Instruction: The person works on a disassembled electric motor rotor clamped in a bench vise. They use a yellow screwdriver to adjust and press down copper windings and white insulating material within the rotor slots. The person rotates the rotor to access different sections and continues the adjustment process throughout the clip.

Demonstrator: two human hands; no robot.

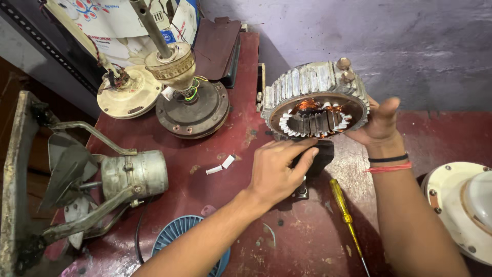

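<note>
Near the tabletop's [215, 149] front edge lay a yellow-handled screwdriver [344, 213]. Farther in, left hand [279, 172] pressed flat, fingers loosely curled over a black block [320, 156], seemingly steadying it. Beyond, right hand [379, 125] cupped wide around a round grey metal stator with copper windings [315, 100], tilted up for viewing.

Stator ring [316, 100] held above the desk [241, 138] at far centre, right hand [379, 123] on its right edge. Left hand [279, 172] below it, on what may be a dark block [320, 156]. Screwdriver [344, 215] lies nearer, right. Exhaust fan [102, 184] far left; two motor housings [192, 105] behind.
</note>
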